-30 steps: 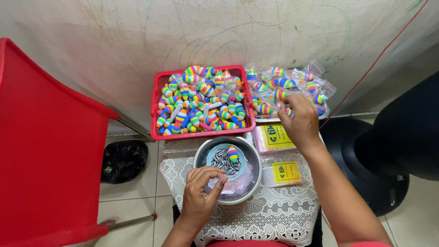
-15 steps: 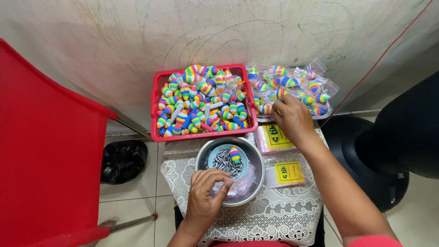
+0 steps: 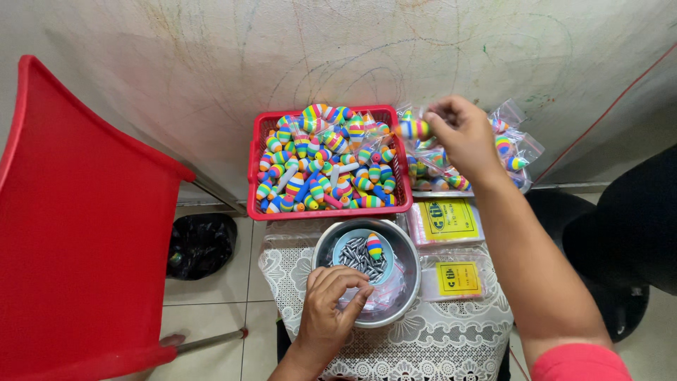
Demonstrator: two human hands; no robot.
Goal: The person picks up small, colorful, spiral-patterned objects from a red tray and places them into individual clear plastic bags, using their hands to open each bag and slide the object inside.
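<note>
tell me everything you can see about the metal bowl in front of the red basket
The metal bowl is round, shiny and silver-grey, and sits upright on a white lace cloth, just in front of the red basket. Inside it lies a smaller pale blue dish with small grey metal pieces and one rainbow-striped oval toy, plus what look like clear plastic bags. The left hand rests over its near rim, fingers pinched together inside.
</note>
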